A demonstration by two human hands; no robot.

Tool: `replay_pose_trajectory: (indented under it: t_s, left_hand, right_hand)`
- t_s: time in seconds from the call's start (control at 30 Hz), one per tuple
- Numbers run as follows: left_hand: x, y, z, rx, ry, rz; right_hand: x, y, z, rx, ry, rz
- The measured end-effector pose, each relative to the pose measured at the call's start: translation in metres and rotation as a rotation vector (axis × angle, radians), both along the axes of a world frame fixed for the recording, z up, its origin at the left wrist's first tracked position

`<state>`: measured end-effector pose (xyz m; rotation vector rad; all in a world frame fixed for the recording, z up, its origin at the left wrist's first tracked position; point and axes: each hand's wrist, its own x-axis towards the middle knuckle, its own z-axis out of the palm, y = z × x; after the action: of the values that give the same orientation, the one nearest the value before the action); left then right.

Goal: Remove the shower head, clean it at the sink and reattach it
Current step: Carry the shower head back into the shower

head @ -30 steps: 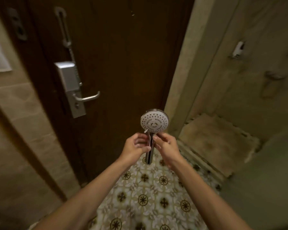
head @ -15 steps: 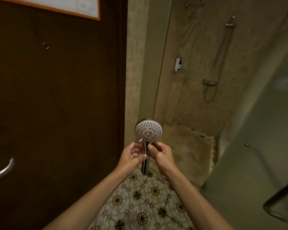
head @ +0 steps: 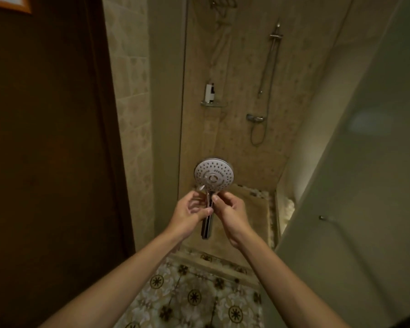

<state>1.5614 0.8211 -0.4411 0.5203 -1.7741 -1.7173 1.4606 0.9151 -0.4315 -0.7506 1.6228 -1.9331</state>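
Shower stall (head: 234, 114) ahead: the detached shower head (head: 214, 175) is pinched by left hand (head: 192, 213) and right hand (head: 230, 213); reattaching apparently remains.

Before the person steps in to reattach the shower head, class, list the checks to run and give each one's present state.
1. Shower head held by both hands, left hand and right hand: ok.
2. Head detached from the hose: ok.
3. Hose end within reach: not ok, it hangs on the far wall.
4. Nozzles clean: cannot tell.
5. Way into the stall unblocked: ok, only the mat lies there.
6. Mat dry: cannot tell.
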Motion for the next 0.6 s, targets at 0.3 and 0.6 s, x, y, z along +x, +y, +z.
replay_pose_trajectory:
  t_s: [0.3, 0.6]
  left_hand:
    - [-0.173, -0.080, 0.034, -0.078, 0.022, -0.056]
    - [-0.328, -0.145, 0.052, -0.050, 0.077, -0.027]
  right_hand:
    - [-0.174, -0.069, 0.034, -0.039, 0.114, 0.007]
    - [-0.315, -0.123, 0.055, 0.068, 0.153, -0.052]
